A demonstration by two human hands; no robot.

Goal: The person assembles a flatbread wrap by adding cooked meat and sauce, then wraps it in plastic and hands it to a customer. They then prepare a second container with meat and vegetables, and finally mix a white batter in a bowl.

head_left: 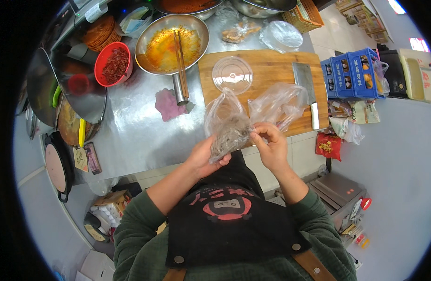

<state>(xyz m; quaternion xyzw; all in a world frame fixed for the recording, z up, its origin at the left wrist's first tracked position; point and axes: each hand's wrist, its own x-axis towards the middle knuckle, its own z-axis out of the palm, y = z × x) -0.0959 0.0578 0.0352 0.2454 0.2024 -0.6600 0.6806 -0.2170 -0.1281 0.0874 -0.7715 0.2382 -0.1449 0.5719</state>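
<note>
A clear plastic bag (230, 138) with dark greyish-brown contents is held up in front of me, above the counter's near edge. My left hand (207, 154) is wrapped round its lower side. With thumb and fingers, my right hand (268, 142) pinches the bag's right edge. Just behind the bag stands a clear plastic tub (217, 111), partly covered by it. Its round clear lid (232, 75) lies on the wooden cutting board (267, 63). Another crumpled clear bag (281, 103) rests on the board beyond my right hand; I cannot make out its contents.
A white-handled cleaver (307, 84) lies along the board's right side. To the left, a steel pan (172, 44) with orange oil carries chopsticks (181, 61), near a red bowl (114, 64) of dark red pieces. A purple cloth (169, 105) lies on the metal counter (136, 126). Blue crates (351, 75) stand at right.
</note>
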